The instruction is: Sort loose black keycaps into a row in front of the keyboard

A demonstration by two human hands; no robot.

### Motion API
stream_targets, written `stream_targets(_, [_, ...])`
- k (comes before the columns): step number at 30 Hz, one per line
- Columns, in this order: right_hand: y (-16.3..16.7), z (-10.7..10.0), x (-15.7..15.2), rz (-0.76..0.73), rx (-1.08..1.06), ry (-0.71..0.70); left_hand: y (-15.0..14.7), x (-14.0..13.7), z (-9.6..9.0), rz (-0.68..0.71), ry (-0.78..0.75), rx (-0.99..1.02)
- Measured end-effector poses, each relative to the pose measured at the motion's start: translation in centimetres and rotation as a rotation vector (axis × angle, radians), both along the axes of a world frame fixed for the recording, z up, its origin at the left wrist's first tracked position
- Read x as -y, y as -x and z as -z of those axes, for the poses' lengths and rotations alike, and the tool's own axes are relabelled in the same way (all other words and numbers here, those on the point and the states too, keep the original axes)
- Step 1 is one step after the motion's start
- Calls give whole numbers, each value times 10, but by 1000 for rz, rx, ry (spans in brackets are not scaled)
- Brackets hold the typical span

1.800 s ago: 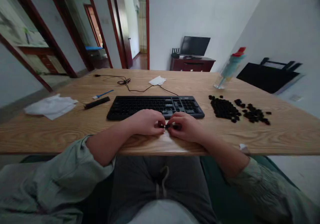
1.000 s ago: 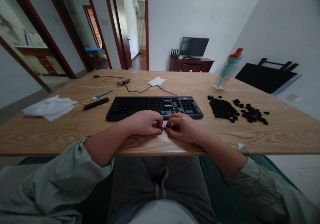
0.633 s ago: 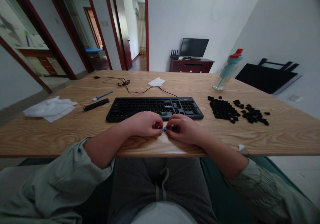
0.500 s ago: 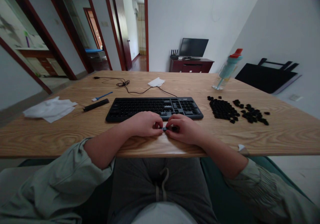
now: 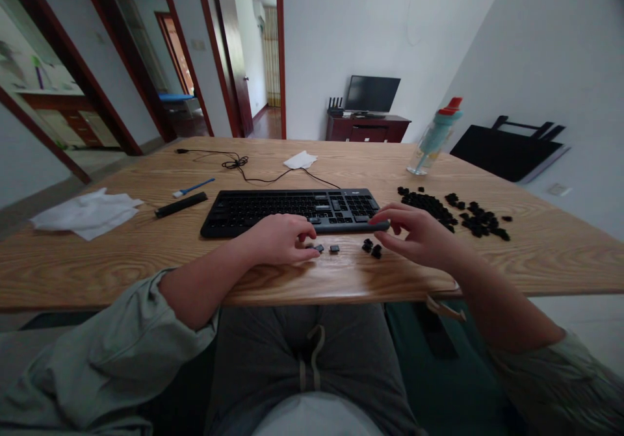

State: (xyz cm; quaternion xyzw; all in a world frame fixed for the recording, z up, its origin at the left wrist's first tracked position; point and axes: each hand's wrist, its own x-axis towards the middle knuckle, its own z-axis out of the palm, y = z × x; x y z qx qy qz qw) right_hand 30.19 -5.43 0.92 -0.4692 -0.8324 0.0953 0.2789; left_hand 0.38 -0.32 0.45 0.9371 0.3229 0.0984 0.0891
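Note:
My left hand [image 5: 283,240] rests on the table in front of the keyboard [image 5: 292,212], fingers curled, with a gap between thumb and forefinger. At its thumb tip lies a small grey keycap [image 5: 319,248]; another grey keycap [image 5: 334,249] sits just to the right. My right hand [image 5: 414,233] hovers open near the keyboard's front right corner, fingers apart and nothing seen in them. Below its fingertips are a few black keycaps [image 5: 371,247]. Many of the keyboard's keys are off, and several grey keycaps show on it.
Beyond my right hand lie a block of black keycaps [image 5: 429,207] and a looser pile [image 5: 482,218]. A water bottle [image 5: 433,138] stands behind them. To the left are white tissues [image 5: 88,212], a black bar [image 5: 181,205] and a blue brush [image 5: 195,188]. A cable [image 5: 273,180] runs behind the keyboard.
My right hand has moved right, away from my left hand, and its fingers have opened. Grey and black keycaps it covered now show on the table. My left hand stays nearly in place.

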Motion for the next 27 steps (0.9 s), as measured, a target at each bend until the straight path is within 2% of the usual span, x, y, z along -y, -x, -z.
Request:
stream_targets(4, [-21,3,10,25,79,78,-7,2,4,5,-9,-31])
stream_targets(9, [-38,10,14,106,100,73,-11,5,4,11,-21,-65])
stream_targets(15, [-19,17,20,60,215,186,-7,0,6,36,-23,-52])
stream_targets(21, [-8,17,19,73,297,190,0,-2,6,53,3,-40])
stream_targets(27, [0,13,16,86,281,176,3,-1,4,44,-2,-24])
